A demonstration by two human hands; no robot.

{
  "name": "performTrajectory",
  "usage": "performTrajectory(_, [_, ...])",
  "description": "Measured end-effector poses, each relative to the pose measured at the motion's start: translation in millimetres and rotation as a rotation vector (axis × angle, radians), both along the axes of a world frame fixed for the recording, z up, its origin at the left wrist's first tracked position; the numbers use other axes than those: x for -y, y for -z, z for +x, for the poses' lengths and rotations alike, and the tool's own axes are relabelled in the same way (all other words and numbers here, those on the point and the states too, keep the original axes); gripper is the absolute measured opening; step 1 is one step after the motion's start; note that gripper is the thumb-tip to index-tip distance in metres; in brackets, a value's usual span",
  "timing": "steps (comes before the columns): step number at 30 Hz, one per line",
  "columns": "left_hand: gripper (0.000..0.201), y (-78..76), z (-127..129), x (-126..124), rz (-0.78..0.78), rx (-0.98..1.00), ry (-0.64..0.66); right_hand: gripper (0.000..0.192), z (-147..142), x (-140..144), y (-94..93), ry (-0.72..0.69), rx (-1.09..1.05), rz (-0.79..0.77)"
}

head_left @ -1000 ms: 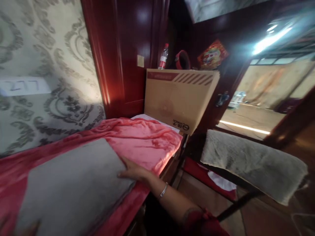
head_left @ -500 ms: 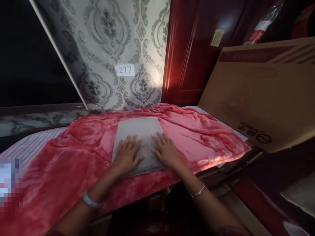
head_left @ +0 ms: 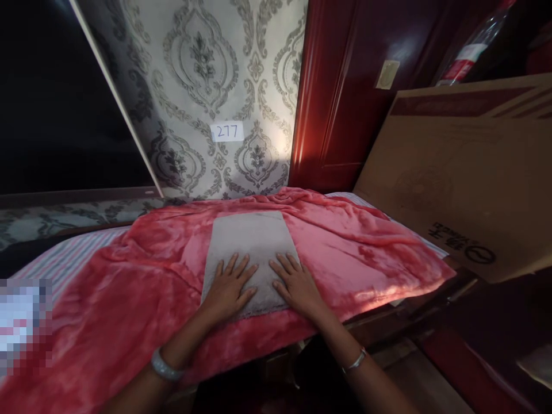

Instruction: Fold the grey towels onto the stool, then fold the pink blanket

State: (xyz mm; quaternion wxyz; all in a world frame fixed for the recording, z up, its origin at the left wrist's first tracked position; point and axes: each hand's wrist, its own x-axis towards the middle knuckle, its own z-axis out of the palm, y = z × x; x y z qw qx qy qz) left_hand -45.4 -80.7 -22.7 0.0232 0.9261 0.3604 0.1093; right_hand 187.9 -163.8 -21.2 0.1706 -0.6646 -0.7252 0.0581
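Observation:
A grey rectangular cloth [head_left: 250, 233], with a soft-looking surface, lies flat on a rumpled red plush blanket [head_left: 345, 276]. On the cloth's near left part rests my left hand [head_left: 230, 287], palm down with fingers spread. My right hand [head_left: 297, 287] lies palm down near its right edge, fingers spread as well. Neither hand grips anything. The cloth's near edge shows between my wrists, and parts of it are hidden under both hands.
Under the blanket is a striped sheet [head_left: 64, 256]. A large cardboard box [head_left: 466, 178] leans at the right, with a plastic bottle [head_left: 468, 57] behind it. At the left stands a dark screen [head_left: 64, 103]. A paper marked 277 [head_left: 227, 131] is on the patterned wall.
Both hands have slid back over the grey cloth toward me, baring more of its far part. The whole view has shifted slightly.

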Motion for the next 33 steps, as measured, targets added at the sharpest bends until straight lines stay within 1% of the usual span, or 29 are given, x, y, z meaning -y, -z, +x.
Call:
performTrajectory(3, [0.054, -5.0, -4.1, 0.7, -0.041, 0.024, 0.013, 0.055, -1.8, 1.0, -5.7, 0.008, -0.002, 0.0])
performTrajectory(5, [0.056, -14.5, -2.9, -0.6, -0.108, 0.046, 0.031, 0.054, -5.9, 0.9, -11.3, -0.002, 0.0, -0.011])
performTrajectory(6, [0.058, -20.9, -0.1, -2.1, -0.146, 0.061, 0.058, 0.054, -9.1, 1.1, -13.4, -0.032, -0.001, -0.013])
performTrajectory(8, [0.059, -34.5, 10.2, -7.3, -0.22, 0.098, 0.159, 0.055, -17.4, 2.6, -14.6, -0.154, -0.013, -0.022])
performTrajectory(10, [0.057, -44.8, 25.1, -16.2, -0.298, 0.116, 0.283, 0.056, -25.9, 6.2, -10.9, -0.283, -0.039, -0.021])
performTrajectory(11, [0.055, -47.4, 33.1, -22.3, -0.337, 0.109, 0.336, 0.055, -29.3, 8.6, -7.8, -0.319, -0.059, -0.017])
performTrajectory(13, [0.054, -47.1, 48.1, -38.1, -0.378, 0.071, 0.425, 0.054, -33.0, 13.2, -1.1, -0.333, -0.105, 0.002])
performTrajectory(15, [0.056, -41.8, 60.3, -59.4, -0.353, 0.019, 0.494, 0.055, -32.7, 15.9, 4.1, -0.32, -0.146, 0.016])
performTrajectory(16, [0.057, -38.8, 65.5, -72.0, -0.319, -0.003, 0.508, 0.057, -31.6, 16.3, 5.8, -0.321, -0.157, 0.011])
performTrajectory(17, [0.058, -36.2, 70.3, -85.6, -0.282, -0.03, 0.504, 0.058, -30.1, 16.2, 6.9, -0.327, -0.162, 0.002])
performTrajectory(19, [0.06, -33.9, 80.2, -114.2, -0.214, -0.102, 0.433, 0.06, -27.5, 15.1, 8.1, -0.35, -0.156, -0.02])
performTrajectory(21, [0.063, -36.1, 91.1, -141.4, -0.158, -0.18, 0.295, 0.06, -26.1, 14.3, 8.4, -0.371, -0.146, -0.035])
performTrajectory(23, [0.065, -41.7, 102.7, -163.3, -0.128, -0.227, 0.118, 0.061, -25.8, 14.2, 7.2, -0.375, -0.146, -0.046])
performTrajectory(25, [0.066, -48.7, 114.4, -177.0, -0.118, -0.234, -0.034, 0.061, -24.9, 14.1, 2.9, -0.374, -0.162, -0.063])
performTrajectory(27, [0.068, -54.8, 125.4, -181.6, -0.109, -0.223, -0.104, 0.06, -21.8, 12.6, -5.5, -0.395, -0.188, -0.08])
performTrajectory(28, [0.068, -56.8, 130.4, -180.9, -0.096, -0.214, -0.091, 0.059, -19.1, 11.1, -10.5, -0.398, -0.206, -0.076])
performTrajectory(29, [0.068, -57.8, 135.1, -178.7, -0.081, -0.206, -0.045, 0.058, -15.8, 9.2, -15.5, -0.383, -0.223, -0.063])
performTrajectory(31, [0.066, -56.2, 143.3, -172.4, -0.069, -0.205, 0.131, 0.056, -8.3, 4.4, -22.6, -0.313, -0.238, -0.036])
performTrajectory(33, [0.064, -50.7, 150.1, -167.4, -0.103, -0.23, 0.301, 0.059, -1.8, 0.3, -23.0, -0.257, -0.217, -0.044])
